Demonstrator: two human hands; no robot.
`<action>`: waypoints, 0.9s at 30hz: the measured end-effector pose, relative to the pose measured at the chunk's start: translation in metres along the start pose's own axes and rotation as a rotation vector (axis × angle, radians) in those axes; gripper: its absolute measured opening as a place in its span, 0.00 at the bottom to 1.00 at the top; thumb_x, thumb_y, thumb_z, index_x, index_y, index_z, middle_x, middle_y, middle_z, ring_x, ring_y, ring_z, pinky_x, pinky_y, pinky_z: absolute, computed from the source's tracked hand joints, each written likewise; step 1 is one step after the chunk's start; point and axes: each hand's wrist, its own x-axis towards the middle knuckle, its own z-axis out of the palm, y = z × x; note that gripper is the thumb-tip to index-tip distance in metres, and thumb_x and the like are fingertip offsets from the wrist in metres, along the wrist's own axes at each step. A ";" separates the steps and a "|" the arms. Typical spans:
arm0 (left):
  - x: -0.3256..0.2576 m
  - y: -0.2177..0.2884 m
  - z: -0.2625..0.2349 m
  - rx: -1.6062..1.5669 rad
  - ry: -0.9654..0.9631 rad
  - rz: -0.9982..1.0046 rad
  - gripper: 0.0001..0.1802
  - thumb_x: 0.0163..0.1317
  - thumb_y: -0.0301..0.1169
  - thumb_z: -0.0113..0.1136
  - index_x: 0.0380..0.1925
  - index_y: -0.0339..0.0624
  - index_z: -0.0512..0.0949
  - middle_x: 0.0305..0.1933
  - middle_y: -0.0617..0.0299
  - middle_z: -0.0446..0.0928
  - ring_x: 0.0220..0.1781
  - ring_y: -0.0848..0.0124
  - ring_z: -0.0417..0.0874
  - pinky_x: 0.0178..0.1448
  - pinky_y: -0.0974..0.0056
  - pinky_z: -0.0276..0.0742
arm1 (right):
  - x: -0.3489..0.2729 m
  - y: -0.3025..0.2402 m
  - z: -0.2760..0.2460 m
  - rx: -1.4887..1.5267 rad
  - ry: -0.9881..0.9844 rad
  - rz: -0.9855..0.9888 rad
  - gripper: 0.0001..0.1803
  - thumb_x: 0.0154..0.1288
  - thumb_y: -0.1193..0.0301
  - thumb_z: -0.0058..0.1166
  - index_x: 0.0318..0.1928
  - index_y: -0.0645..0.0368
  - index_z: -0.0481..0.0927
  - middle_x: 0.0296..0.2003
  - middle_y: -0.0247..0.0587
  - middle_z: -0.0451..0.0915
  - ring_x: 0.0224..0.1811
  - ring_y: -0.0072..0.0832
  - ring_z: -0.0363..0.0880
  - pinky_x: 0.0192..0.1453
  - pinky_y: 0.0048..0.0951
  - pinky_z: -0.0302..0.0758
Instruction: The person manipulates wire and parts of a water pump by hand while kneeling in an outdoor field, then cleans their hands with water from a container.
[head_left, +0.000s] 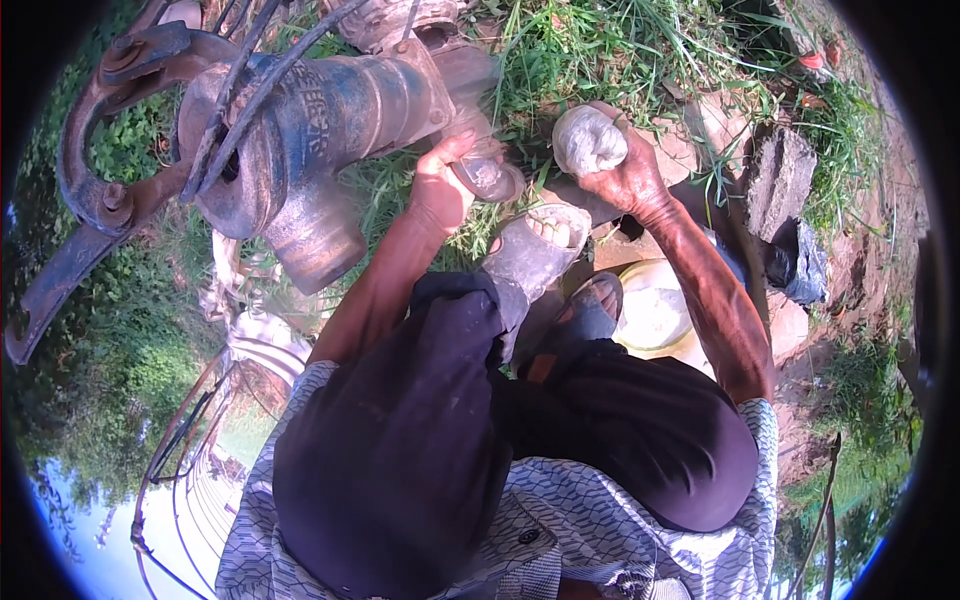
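A rusty blue cast-iron hand pump leans in from the upper left, with its bent lever arm at the far left. My left hand is closed at a rounded, brownish metal piece below the pump's flange; its thumb lies along the top, and the other fingers are hidden. Whether that piece is joined to the pump, I cannot tell. Over to the right, my right hand grips a greyish-white, crumpled ball-shaped bundle, held up in front of my feet.
Between my legs and right forearm stands a round yellow-rimmed container with something whitish inside. Sandalled feet rest below my hands. A rough stone block and crumpled dark plastic lie to the right. Cables cross the pump; grass grows ahead.
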 end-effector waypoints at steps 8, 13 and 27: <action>-0.002 0.004 0.006 -0.022 -0.024 -0.034 0.18 0.65 0.35 0.53 0.51 0.35 0.72 0.46 0.49 0.78 0.48 0.53 0.80 0.58 0.47 0.74 | -0.051 -0.070 0.103 -1.788 -0.062 -0.675 0.28 0.56 0.73 0.52 0.61 0.58 0.71 0.57 0.52 0.74 0.62 0.45 0.73 0.66 0.41 0.69; -0.003 0.000 0.001 -0.064 -0.014 -0.052 0.21 0.66 0.35 0.51 0.54 0.34 0.71 0.48 0.48 0.78 0.49 0.53 0.80 0.59 0.48 0.74 | -0.005 -0.028 0.118 -2.262 -0.056 -0.150 0.20 0.63 0.57 0.55 0.50 0.55 0.79 0.49 0.48 0.79 0.50 0.47 0.79 0.51 0.42 0.77; -0.009 0.006 0.003 0.004 -0.073 -0.027 0.19 0.66 0.36 0.51 0.53 0.39 0.71 0.46 0.51 0.77 0.46 0.56 0.79 0.56 0.50 0.75 | -0.003 -0.005 0.099 -2.228 0.057 -0.514 0.12 0.53 0.61 0.54 0.28 0.57 0.81 0.31 0.46 0.78 0.37 0.45 0.80 0.47 0.46 0.75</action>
